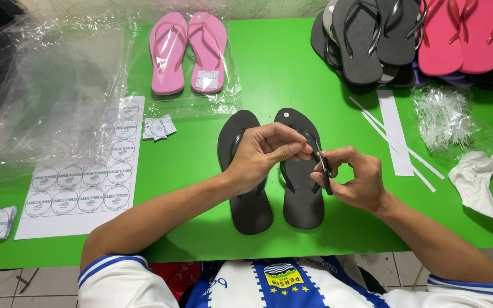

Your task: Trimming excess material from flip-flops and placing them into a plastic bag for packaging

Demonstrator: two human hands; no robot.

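A pair of black flip-flops (303, 197) lies side by side on the green table (201, 165), toes pointing away from me. My left hand (266, 154) hovers over the pair with fingers pinched near the strap of the right-hand sandal. My right hand (355, 177) pinches that sandal's black strap (326, 171) at its right side. What sits between the left fingertips is too small to tell.
A pink flip-flop pair in a clear bag (188, 54) lies at the back. Stacked black and pink sandals (406, 40) fill the back right. A round-sticker sheet (84, 182), clear bags (47, 85), white paper strips (395, 137), plastic ties (443, 114) and crumpled tissue (477, 179) surround the work.
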